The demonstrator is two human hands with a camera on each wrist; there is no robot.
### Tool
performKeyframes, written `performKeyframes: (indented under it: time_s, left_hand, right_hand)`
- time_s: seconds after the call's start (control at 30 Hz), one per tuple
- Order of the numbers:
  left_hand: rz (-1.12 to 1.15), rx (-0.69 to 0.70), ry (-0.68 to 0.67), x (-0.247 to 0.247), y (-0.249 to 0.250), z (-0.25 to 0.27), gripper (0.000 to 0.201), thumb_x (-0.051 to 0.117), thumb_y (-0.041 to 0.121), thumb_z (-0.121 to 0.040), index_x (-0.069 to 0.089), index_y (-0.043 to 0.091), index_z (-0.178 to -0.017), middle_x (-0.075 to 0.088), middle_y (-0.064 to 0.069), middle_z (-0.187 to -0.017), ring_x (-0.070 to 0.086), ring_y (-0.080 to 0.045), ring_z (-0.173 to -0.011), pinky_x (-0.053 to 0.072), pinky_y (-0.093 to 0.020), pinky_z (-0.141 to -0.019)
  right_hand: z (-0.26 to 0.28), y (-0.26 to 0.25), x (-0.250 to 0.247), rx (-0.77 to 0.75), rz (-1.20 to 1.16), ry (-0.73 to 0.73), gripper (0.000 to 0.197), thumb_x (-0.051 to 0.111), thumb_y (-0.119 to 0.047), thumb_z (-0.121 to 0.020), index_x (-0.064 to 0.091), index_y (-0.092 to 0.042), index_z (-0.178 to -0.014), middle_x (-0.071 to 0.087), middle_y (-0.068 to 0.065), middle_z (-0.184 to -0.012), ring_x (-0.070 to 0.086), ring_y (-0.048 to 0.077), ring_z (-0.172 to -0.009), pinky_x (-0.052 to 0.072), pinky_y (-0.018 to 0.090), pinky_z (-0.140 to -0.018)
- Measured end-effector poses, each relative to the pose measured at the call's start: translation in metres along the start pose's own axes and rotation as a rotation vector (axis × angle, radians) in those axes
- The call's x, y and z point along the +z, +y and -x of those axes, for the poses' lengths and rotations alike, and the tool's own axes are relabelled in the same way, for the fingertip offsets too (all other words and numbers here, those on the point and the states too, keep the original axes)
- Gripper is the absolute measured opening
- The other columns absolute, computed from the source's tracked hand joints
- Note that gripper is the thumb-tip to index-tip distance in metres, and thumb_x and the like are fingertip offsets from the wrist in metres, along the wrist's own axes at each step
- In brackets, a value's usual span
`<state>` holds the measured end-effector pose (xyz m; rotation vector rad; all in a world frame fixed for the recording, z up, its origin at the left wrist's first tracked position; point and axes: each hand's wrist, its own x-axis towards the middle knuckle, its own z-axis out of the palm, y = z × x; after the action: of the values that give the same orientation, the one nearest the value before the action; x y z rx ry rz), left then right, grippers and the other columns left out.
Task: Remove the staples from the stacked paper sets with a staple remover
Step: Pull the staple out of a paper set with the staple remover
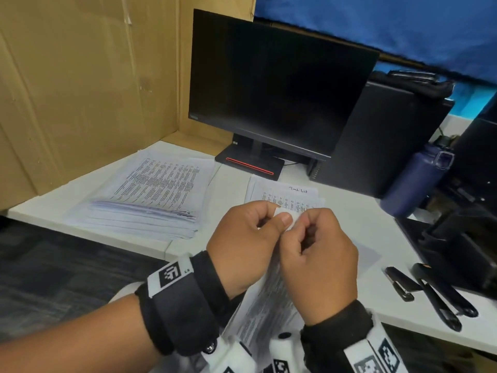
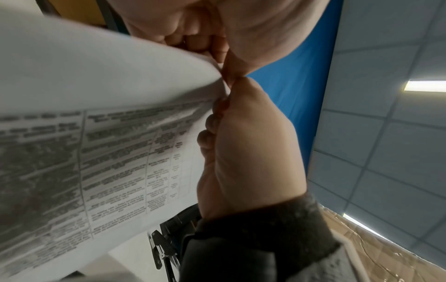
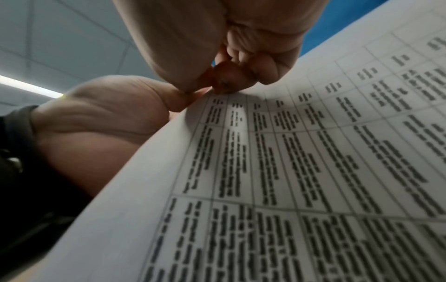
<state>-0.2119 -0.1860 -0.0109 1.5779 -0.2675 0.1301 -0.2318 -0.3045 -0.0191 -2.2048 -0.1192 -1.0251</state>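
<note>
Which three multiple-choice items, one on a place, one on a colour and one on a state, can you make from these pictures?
1. Where does the big stack of printed papers lie?
A. left of the monitor
B. on the water bottle
C. under the black tools

2. Which colour is the water bottle?
A. red
B. dark blue
C. yellow

3. What do both hands do?
A. rest flat on the desk
B. pinch a corner of the paper set
C. hold the bottle

Key: 1 A, the stack lies beside the cardboard wall; 2 B, its body is navy; 3 B, left hand and right hand meet at the corner.
</note>
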Motion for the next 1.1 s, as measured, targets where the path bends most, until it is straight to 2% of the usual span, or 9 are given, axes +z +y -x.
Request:
performKeyframes:
  time_s: [0.17, 0.27, 0.4, 0.5, 0.57, 0.73, 0.83, 1.0, 1.1]
  left_hand:
    - [0.104, -0.097, -0.031, 0.003, -0.002, 0.001, 0.022, 0.067, 0.027, -0.094, 0.076, 0.008, -0.087, 0.075, -0.026, -0.095, 0.071, -0.032, -0.085, 0.055, -0.059, -0.097]
    - [0.146, -0.165, -0.058, 0.003, -0.007, 0.001, 0.023, 0.069, 0.032, -0.089, 0.079, 0.011, -0.089, 0.077, -0.025, -0.098, 0.074, -0.041, -0.098, 0.054, -0.059, -0.101]
    - [0.068, -0.162, -0.012, 0.0, -0.011, -0.001, 0.033, 0.067, 0.042, -0.082, 0.074, 0.01, -0.086, 0.072, -0.029, -0.085, 0.059, -0.027, -0.076, 0.057, -0.059, -0.084]
    - [-0.146, 0.036, 0.055, -0.018, 0.008, -0.014, 0.037, 0.061, 0.039, -0.095, 0.061, 0.003, -0.085, 0.058, -0.004, -0.071, 0.05, -0.015, -0.066, 0.049, -0.045, -0.066]
    - [-0.36, 0.213, 0.133, -0.04, 0.033, -0.023, 0.024, 0.052, 0.032, -0.105, 0.06, 0.015, -0.09, 0.063, 0.007, -0.078, 0.057, -0.006, -0.069, 0.05, -0.03, -0.066]
    - [-0.335, 0.37, 0.267, -0.088, 0.067, -0.044, 0.015, 0.046, 0.03, -0.107, 0.057, 0.029, -0.096, 0.068, 0.0, -0.099, 0.068, -0.012, -0.087, 0.055, -0.032, -0.071]
    - [-0.32, 0.437, 0.27, -0.096, 0.07, -0.047, 0.015, 0.048, 0.031, -0.104, 0.056, 0.035, -0.092, 0.07, -0.002, -0.102, 0.07, -0.023, -0.094, 0.059, -0.048, -0.082]
    - [-0.25, 0.431, 0.216, -0.093, 0.068, -0.047, 0.014, 0.052, 0.03, -0.103, 0.059, 0.032, -0.091, 0.07, 0.001, -0.097, 0.069, -0.021, -0.091, 0.058, -0.049, -0.082]
    - [-0.245, 0.406, 0.19, -0.09, 0.067, -0.046, 0.014, 0.052, 0.029, -0.103, 0.06, 0.031, -0.091, 0.072, 0.0, -0.096, 0.07, -0.021, -0.09, 0.059, -0.049, -0.082]
  right_hand:
    - [0.006, 0.002, 0.002, -0.036, -0.061, 0.055, 0.014, 0.054, -0.019, -0.088, 0.045, -0.023, -0.079, 0.047, -0.008, -0.061, 0.047, 0.008, -0.055, 0.038, 0.011, -0.053]
    - [0.006, 0.005, 0.0, -0.136, -0.008, 0.064, 0.005, 0.045, -0.024, -0.087, 0.042, -0.024, -0.084, 0.043, -0.008, -0.068, 0.04, 0.006, -0.057, 0.03, 0.008, -0.051]
    - [-0.003, 0.002, -0.01, -0.22, -0.056, 0.086, 0.004, 0.043, -0.019, -0.082, 0.046, -0.019, -0.085, 0.046, -0.004, -0.069, 0.04, 0.011, -0.061, 0.034, 0.01, -0.055]
    - [0.0, 0.01, -0.02, -0.176, -0.143, -0.164, 0.005, 0.045, -0.017, -0.084, 0.047, -0.021, -0.081, 0.048, -0.008, -0.066, 0.048, 0.013, -0.062, 0.037, 0.014, -0.053]
    - [0.011, 0.023, -0.022, -0.185, -0.118, -0.493, 0.01, 0.051, -0.015, -0.086, 0.048, -0.023, -0.08, 0.048, -0.009, -0.067, 0.049, 0.013, -0.063, 0.039, 0.02, -0.054]
    - [0.065, 0.072, 0.011, -0.058, 0.196, -1.134, 0.004, 0.05, -0.02, -0.086, 0.052, -0.021, -0.083, 0.062, -0.003, -0.08, 0.056, 0.014, -0.073, 0.048, 0.032, -0.069]
    - [0.099, 0.116, 0.049, 0.126, 0.32, -1.292, 0.006, 0.05, -0.022, -0.087, 0.055, -0.023, -0.089, 0.067, 0.0, -0.089, 0.064, 0.021, -0.082, 0.055, 0.033, -0.075]
    - [0.133, 0.159, 0.099, 0.26, 0.401, -1.344, 0.023, 0.053, -0.011, -0.091, 0.061, -0.025, -0.107, 0.066, 0.002, -0.111, 0.06, 0.021, -0.093, 0.041, 0.023, -0.077]
    - [0.134, 0.167, 0.105, 0.195, 0.483, -1.422, 0.03, 0.056, -0.015, -0.095, 0.062, -0.019, -0.124, 0.064, 0.007, -0.127, 0.062, 0.025, -0.112, 0.048, 0.027, -0.089]
